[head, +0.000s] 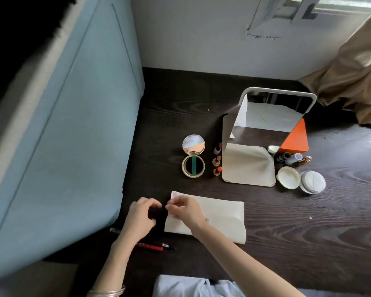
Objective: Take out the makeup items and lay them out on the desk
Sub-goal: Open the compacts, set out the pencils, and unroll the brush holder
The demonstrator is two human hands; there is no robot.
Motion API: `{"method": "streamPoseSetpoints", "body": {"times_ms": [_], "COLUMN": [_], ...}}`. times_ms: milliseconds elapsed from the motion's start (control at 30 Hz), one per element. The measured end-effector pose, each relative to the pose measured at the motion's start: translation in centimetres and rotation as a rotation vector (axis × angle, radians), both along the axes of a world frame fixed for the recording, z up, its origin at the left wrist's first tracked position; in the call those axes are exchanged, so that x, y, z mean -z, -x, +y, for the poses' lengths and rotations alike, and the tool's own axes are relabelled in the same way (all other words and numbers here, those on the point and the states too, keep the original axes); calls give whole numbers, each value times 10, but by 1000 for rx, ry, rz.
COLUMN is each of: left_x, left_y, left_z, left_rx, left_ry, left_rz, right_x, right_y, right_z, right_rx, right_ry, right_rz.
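Desk (pixel 308 243), dark wood grain, set against a white wall, with a pale blue panel (pixel 62 136) on its left edge

Pouch (pixel 219 217), cream, flat, lying at the near middle of the desk; long axis runs left to right, rounded flap end at the right, straight end at the left under the hands

Left hand (pixel 140 217), just beside the pouch's left end, fingers curled around a small dark item that is too blurred to name; silver bangles (pixel 107 293) on the wrist

Right hand (pixel 184 211), resting over the pouch's left end, fingertips pinched together near the left hand's; what they pinch, cannot tell

Red pen-like stick (pixel 152 246), near edge of the desk below the left hand, long axis left to right, dark tip pointing right

Round compact (pixel 193 156), open, behind the pouch; mirrored lid tilted up on the far side, gold-rimmed base on the near side with a green strip across it

Three lipsticks (pixel 217 159), uncapped, in a column just right of the compact, red tips pointing up and right

Standing mirror (pixel 272 116), white frame, on a cream folding stand (pixel 247 168), right of the lipsticks

Orange triangular object (pixel 297 138), behind the mirror's right side

Small tubes and caps (pixel 292 157), clustered just in front of the orange object

Powder jar (pixel 312 182) with a white puff, its lid (pixel 288 177) lying open and touching its left side

Tan curtain (pixel 351 82), far right corner
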State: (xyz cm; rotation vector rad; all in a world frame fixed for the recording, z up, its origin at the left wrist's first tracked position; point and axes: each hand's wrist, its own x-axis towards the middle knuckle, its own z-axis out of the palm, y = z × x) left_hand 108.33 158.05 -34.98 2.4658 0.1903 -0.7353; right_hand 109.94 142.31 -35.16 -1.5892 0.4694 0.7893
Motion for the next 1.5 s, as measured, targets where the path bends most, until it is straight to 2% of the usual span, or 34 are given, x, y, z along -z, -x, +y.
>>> {"method": "streamPoseSetpoints", "body": {"times_ms": [67,133,200,333,767,867,1033,1200,1300,1367,1500], "left_x": [-1,2,5,17,31,44,55,47,37,34,36], "left_y": [26,46,62,76,71,78,81,83,119,158,220], "left_z": [7,12,15,22,18,26,28,36,44,47,46], "left_rx": [198,303,318,304,436,307,129,12,-392,-676,-930], "left_ry": [-122,-242,-299,-339,-201,-56,27,-25,-13,-5,-12], "left_rz": [6,31,51,-46,-349,-394,-517,-574,-624,-587,-444], "right_x": [7,12,13,10,8,10,23,33,33,32,31], "right_y": [17,30,38,42,59,71,102,89,84,81,75], "right_z": [8,11,12,10,-9,-8,22,40,34,32,32], "right_rx": [-213,-328,-349,-351,-322,-473,-792,-845,-943,-993,-1023], "right_ry": [114,192,208,195,243,295,604,841,889,881,729], "right_rz": [-67,-132,-172,-211,-275,-392,-789,-843,-924,-922,-877]}}
